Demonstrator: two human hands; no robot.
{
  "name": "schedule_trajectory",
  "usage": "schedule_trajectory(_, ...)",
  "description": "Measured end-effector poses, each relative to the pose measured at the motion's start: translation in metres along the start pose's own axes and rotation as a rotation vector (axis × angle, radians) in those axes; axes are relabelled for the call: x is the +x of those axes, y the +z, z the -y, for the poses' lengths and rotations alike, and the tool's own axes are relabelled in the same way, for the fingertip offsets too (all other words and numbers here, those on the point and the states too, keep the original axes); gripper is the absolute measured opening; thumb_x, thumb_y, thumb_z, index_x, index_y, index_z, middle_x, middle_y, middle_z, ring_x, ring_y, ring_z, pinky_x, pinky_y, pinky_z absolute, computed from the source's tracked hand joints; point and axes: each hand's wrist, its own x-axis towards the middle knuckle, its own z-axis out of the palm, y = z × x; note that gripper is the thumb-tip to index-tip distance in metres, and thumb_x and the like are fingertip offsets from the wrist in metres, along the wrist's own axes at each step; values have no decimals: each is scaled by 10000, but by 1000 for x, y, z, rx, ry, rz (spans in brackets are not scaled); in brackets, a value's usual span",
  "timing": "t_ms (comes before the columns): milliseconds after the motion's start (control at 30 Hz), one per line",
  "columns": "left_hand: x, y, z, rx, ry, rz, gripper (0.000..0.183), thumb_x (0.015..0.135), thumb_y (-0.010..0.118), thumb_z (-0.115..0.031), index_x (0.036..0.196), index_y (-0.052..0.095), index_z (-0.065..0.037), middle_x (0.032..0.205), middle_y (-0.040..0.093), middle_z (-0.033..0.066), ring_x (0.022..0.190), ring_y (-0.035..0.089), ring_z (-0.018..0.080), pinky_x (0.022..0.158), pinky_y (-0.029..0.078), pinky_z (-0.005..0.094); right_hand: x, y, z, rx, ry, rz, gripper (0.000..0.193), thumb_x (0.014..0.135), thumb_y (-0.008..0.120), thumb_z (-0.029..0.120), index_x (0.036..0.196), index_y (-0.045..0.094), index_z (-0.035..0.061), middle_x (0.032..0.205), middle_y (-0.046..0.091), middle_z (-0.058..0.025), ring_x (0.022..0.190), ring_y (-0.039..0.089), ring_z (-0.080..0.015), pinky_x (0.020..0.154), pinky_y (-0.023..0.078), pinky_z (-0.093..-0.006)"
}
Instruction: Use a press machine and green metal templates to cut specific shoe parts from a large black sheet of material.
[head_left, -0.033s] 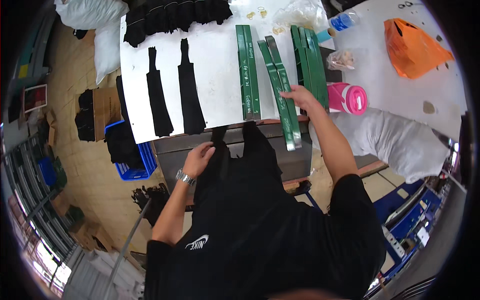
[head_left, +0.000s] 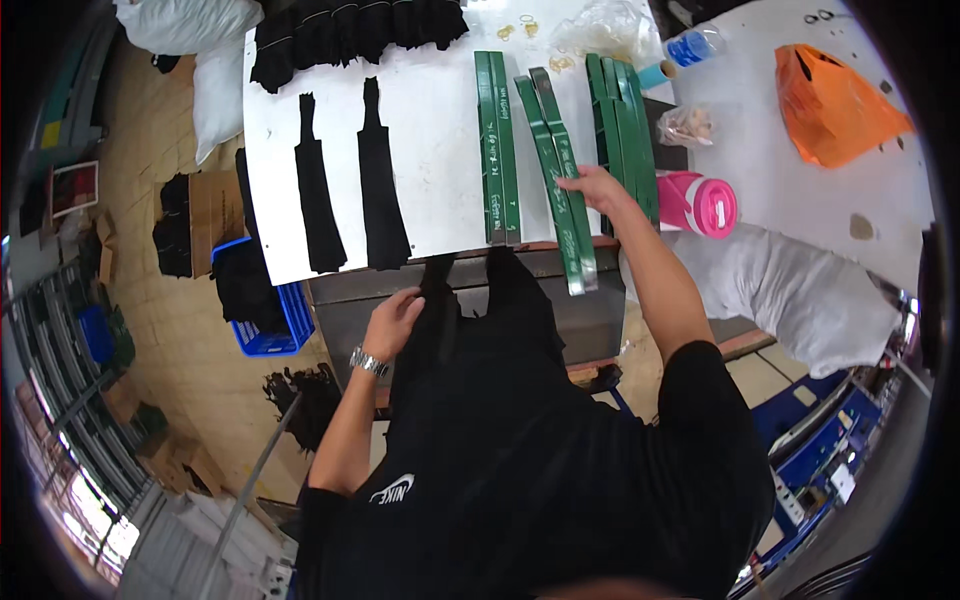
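My right hand [head_left: 596, 188] is closed on the edge of a pair of long, flat green strips [head_left: 560, 165] with pale handwriting. The strips slant on the white table [head_left: 435, 160], their lower ends jutting past its front edge. Left of them another green pair [head_left: 497, 150] lies straight, and a group of green strips [head_left: 625, 130] lies beyond my right hand. My left hand [head_left: 395, 322], with a metal watch on the wrist, rests near my thigh, fingers loosely bent and nothing visible in them. Two narrow black knit pieces [head_left: 320, 205] [head_left: 383, 190] lie flat on the table's left half.
Black bundles [head_left: 360, 35] line the table's far edge. To the right are a pink jug [head_left: 697, 203], a clear bottle [head_left: 695, 44] and an orange bag [head_left: 838, 105]. A blue crate [head_left: 297, 318] of black cloth and a cardboard box [head_left: 213, 218] stand on the left floor.
The lower ends of the slanted green strips in my right hand have shifted slightly left and up. My left hand keeps its place; the whole view has moved a little.
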Motion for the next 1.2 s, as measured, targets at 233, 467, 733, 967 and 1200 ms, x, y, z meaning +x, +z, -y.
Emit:
schedule_trajectory(233, -47, 46, -15, -329, -393, -230, 371, 1024, 644, -261, 1303, 649, -16, 1058, 746, 81, 948, 692, 137, 818, 541, 279, 109, 15, 41, 122, 47, 65, 270, 892, 789, 83, 1135, 686, 24, 1026, 734, -67, 881, 724, -185, 804, 607, -330)
schedule_trajectory(467, -49, 90, -55, -438, -477, -212, 416, 1037, 630, -276, 1370, 603, -28, 1113, 730, 51, 959, 670, 96, 761, 525, 241, 126, 23, 29, 146, 75, 94, 281, 898, 785, 87, 1154, 686, 30, 1038, 737, -72, 885, 723, -180, 815, 610, -332)
schedule_trajectory(733, -25, 81, -62, -355, -353, -219, 411, 1037, 628, -262, 1356, 607, -3, 1113, 734, 87, 989, 682, 131, 860, 541, 276, 127, 30, 16, 200, 77, 124, 277, 902, 780, 90, 1165, 695, 61, 1057, 738, -63, 910, 721, -174, 811, 602, -328)
schedule_trajectory(967, -11, 61, -80, -221, -363, -152, 430, 1062, 582, -300, 1394, 584, -28, 1198, 722, 92, 1076, 689, 157, 851, 518, 280, 119, 33, 19, 191, 78, 136, 281, 927, 760, 127, 1188, 675, 68, 1062, 737, -48, 909, 719, -154, 824, 598, -311)
schedule_trajectory(1200, 48, 73, -113, -256, -290, -4, 409, 1049, 607, -258, 1372, 590, -8, 1191, 716, 94, 1068, 686, 158, 895, 529, 277, 123, 21, -8, -189, -226, -164, 385, 883, 781, 311, 1071, 707, -16, 968, 752, -122, 896, 727, -226, 809, 579, -383)
